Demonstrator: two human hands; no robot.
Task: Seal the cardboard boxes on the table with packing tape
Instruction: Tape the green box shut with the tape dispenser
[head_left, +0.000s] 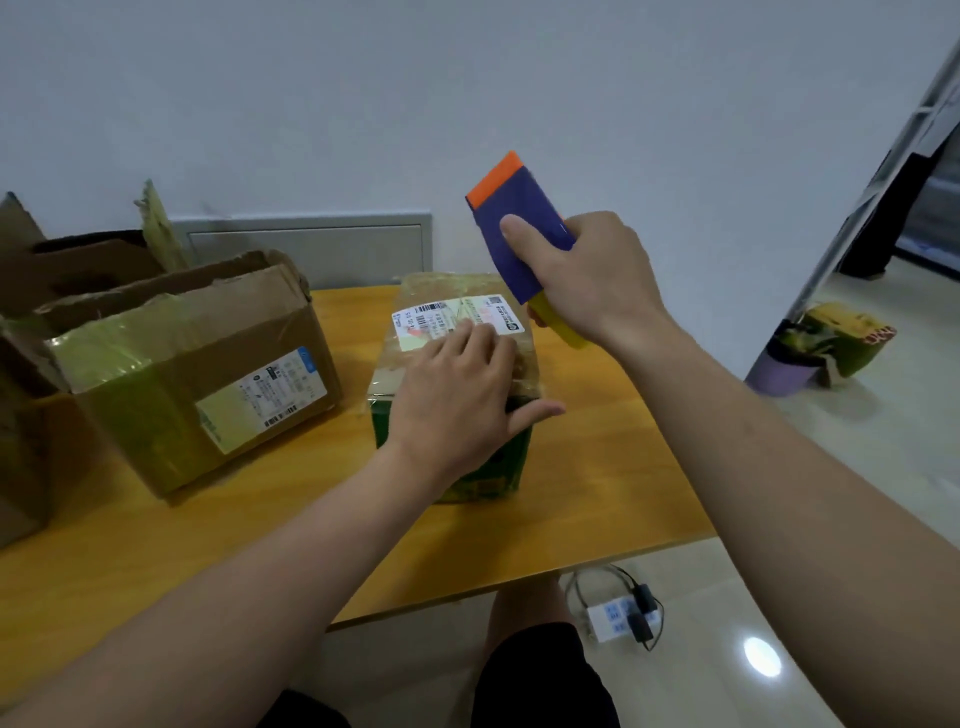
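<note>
Pale grey wall (467, 104) backs an orange-yellow wooden table (597, 467), with a small box (498, 462) at its middle as the landmark. This box is closed and wrapped in glossy tape, and its green front is partly hidden by the wrist. A shipping label (447, 314) lies on its top, the print too small to read. The left hand (457, 395) rests flat on that top, fingers straight and covering the label's near edge, thumb spread past the box's right corner. Above and right of the box, off its surface, the right hand (592, 280) grips a tape dispenser (514, 234). It has a purple body, an orange tip and a yellow handle mostly buried in the fist; no roll or loose tape can be made out. Left of the small box stands a larger open box (208, 374) with torn flaps raised. Beyond that, another carton (21, 457) is cut off by the frame edge. On the floor near the box's side of the table lies a power strip (615, 616).
</note>
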